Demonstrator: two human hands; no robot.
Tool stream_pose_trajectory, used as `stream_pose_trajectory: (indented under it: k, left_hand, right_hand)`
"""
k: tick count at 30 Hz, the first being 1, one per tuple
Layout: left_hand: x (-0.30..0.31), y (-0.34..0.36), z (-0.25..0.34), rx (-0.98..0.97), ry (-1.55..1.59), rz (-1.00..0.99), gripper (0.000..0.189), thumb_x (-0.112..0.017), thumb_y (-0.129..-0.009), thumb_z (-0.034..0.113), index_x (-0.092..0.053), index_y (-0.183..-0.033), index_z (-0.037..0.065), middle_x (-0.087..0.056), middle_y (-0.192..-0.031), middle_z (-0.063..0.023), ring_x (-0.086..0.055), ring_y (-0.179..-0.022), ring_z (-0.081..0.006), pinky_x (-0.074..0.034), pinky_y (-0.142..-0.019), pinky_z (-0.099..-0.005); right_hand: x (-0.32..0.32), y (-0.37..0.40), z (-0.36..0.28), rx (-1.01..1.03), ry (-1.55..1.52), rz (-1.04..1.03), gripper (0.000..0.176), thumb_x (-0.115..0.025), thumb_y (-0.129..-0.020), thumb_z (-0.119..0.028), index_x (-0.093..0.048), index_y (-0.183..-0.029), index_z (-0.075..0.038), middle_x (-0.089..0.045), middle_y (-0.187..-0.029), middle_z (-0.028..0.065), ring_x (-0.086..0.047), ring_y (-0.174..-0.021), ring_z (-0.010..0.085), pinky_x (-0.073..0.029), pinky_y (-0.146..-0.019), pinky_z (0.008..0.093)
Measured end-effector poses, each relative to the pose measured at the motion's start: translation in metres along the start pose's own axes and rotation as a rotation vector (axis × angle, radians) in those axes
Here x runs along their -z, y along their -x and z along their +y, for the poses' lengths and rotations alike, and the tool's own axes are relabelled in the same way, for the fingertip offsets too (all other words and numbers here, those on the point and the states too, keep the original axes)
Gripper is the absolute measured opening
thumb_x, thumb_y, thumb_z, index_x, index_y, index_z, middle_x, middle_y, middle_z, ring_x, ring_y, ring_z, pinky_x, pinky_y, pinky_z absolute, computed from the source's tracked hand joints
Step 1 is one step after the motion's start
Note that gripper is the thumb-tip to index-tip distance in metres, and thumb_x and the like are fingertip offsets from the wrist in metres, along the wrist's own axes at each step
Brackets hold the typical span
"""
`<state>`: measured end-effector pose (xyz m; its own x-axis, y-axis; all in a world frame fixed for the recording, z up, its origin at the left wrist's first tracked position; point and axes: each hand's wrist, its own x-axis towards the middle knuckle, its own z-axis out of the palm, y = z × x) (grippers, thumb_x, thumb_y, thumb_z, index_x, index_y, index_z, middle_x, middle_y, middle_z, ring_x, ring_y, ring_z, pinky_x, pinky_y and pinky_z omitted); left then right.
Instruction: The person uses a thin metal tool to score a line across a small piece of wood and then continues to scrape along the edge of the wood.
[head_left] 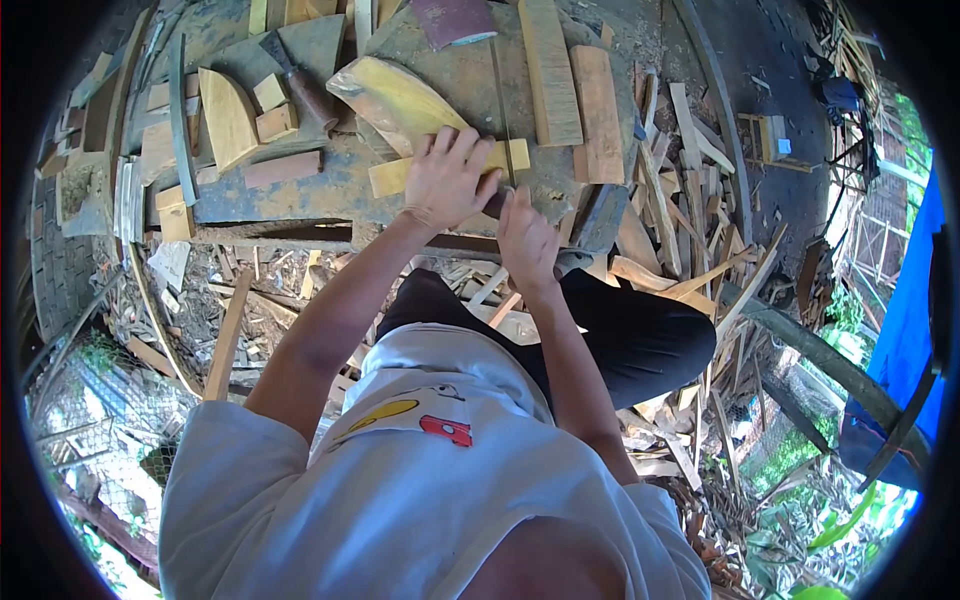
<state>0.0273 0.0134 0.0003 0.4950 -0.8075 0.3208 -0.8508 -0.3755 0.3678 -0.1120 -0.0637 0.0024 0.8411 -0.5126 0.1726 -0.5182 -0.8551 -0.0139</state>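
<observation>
Strip of pale yellow wood (pixel 390 180) lies crosswise in the upper middle of the frame; the left hand (pixel 450 185) holds it down, fingers reaching past its far edge; the right hand (pixel 530 238) is wrapped round the dark handle (pixel 496 203) of what seems a saw, its thin blade (pixel 503 100) running upward across the strip's right end; a curved yellow block (pixel 400 100) sits just above, a plank (pixel 552 80) at upper right; should pressure ease, the strip could skid on the worn bench (pixel 300 205); a jumping blade could nick the nearby left thumb.
</observation>
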Motion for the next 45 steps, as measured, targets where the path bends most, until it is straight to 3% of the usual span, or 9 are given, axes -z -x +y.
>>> stream_pose_trajectory:
  k: [2, 8, 12, 17, 31, 33, 40, 43, 45]
  left_hand:
    - [0.000, 0.000, 0.000, 0.028, -0.017, 0.023, 0.041, -0.067, -0.081, 0.036, -0.062, -0.112, 0.010, -0.056, -0.101, -0.0051, -0.053, -0.095, -0.0243, -0.042, -0.082, -0.0388]
    - [0.002, -0.003, 0.001, 0.053, -0.015, 0.009, 0.040, -0.066, -0.082, 0.036, -0.062, -0.112, 0.010, -0.054, -0.100, -0.0057, -0.052, -0.096, -0.0253, -0.042, -0.082, -0.0401]
    - [0.001, -0.001, 0.001, 0.033, 0.000, 0.014, 0.041, -0.067, -0.082, 0.036, -0.062, -0.113, 0.010, -0.055, -0.101, -0.0058, -0.053, -0.096, -0.0254, -0.042, -0.082, -0.0405]
    - [-0.001, 0.000, 0.003, 0.053, -0.013, 0.024, 0.039, -0.065, -0.083, 0.037, -0.062, -0.111, 0.011, -0.054, -0.101, -0.0058, -0.052, -0.096, -0.0253, -0.042, -0.082, -0.0404]
    - [0.000, 0.000, 0.004, 0.087, -0.020, 0.039, 0.036, -0.065, -0.083, 0.037, -0.062, -0.108, 0.011, -0.054, -0.100, -0.0059, -0.052, -0.096, -0.0252, -0.042, -0.081, -0.0406]
    - [0.001, 0.000, 0.003, 0.076, -0.035, 0.033, 0.040, -0.066, -0.083, 0.038, -0.062, -0.112, 0.011, -0.055, -0.100, -0.0050, -0.053, -0.095, -0.0249, -0.042, -0.081, -0.0397]
    - [-0.003, 0.004, 0.001, -0.019, 0.014, 0.018, 0.039, -0.066, -0.083, 0.036, -0.062, -0.113, 0.012, -0.055, -0.099, -0.0043, -0.053, -0.095, -0.0241, -0.042, -0.080, -0.0385]
    - [0.000, 0.002, 0.001, -0.025, 0.013, 0.033, 0.040, -0.067, -0.082, 0.036, -0.062, -0.114, 0.012, -0.054, -0.099, -0.0045, -0.053, -0.094, -0.0239, -0.043, -0.080, -0.0388]
    - [0.002, 0.001, 0.001, -0.016, -0.013, 0.014, 0.041, -0.067, -0.082, 0.036, -0.062, -0.115, 0.012, -0.054, -0.099, -0.0047, -0.052, -0.094, -0.0239, -0.043, -0.080, -0.0389]
  right_hand:
    - [-0.003, 0.005, 0.001, 0.035, 0.092, 0.128, 0.020, -0.056, -0.096, -0.021, -0.061, -0.103, -0.003, -0.060, -0.053, 0.0122, -0.064, -0.049, 0.0276, -0.050, -0.043, 0.0360]
    - [0.006, 0.048, 0.014, -0.080, -0.107, -0.137, 0.026, -0.061, -0.093, -0.024, -0.061, -0.109, -0.005, -0.055, -0.049, 0.0040, -0.059, -0.042, 0.0270, -0.047, -0.039, 0.0378]
    - [0.012, 0.016, 0.003, -0.142, -0.116, -0.257, 0.023, -0.054, -0.096, -0.026, -0.059, -0.108, -0.006, -0.062, -0.054, 0.0135, -0.066, -0.049, 0.0297, -0.052, -0.044, 0.0398]
    - [0.001, -0.006, -0.001, -0.101, -0.183, -0.079, 0.026, -0.051, -0.099, -0.026, -0.059, -0.103, -0.001, -0.062, -0.058, 0.0185, -0.065, -0.054, 0.0368, -0.052, -0.046, 0.0440]
    - [0.005, -0.002, 0.000, -0.072, -0.025, -0.078, 0.025, -0.057, -0.095, -0.027, -0.062, -0.106, -0.004, -0.062, -0.054, 0.0112, -0.063, -0.046, 0.0287, -0.050, -0.042, 0.0384]
    - [0.020, 0.008, 0.002, -0.158, -0.196, -0.292, 0.027, -0.051, -0.099, -0.024, -0.060, -0.109, 0.000, -0.062, -0.059, 0.0188, -0.066, -0.055, 0.0357, -0.052, -0.045, 0.0432]
    - [0.023, 0.028, 0.007, -0.169, -0.193, -0.329, 0.029, -0.051, -0.098, -0.026, -0.057, -0.109, 0.001, -0.062, -0.060, 0.0208, -0.065, -0.056, 0.0376, -0.053, -0.049, 0.0447]
    - [-0.004, -0.005, 0.000, -0.056, -0.150, -0.032, 0.028, -0.054, -0.097, -0.024, -0.058, -0.112, -0.002, -0.062, -0.055, 0.0139, -0.065, -0.049, 0.0306, -0.051, -0.044, 0.0415]
    - [0.000, -0.006, 0.000, -0.089, -0.162, -0.089, 0.028, -0.053, -0.097, -0.024, -0.058, -0.112, -0.001, -0.062, -0.055, 0.0141, -0.065, -0.049, 0.0308, -0.051, -0.044, 0.0416]
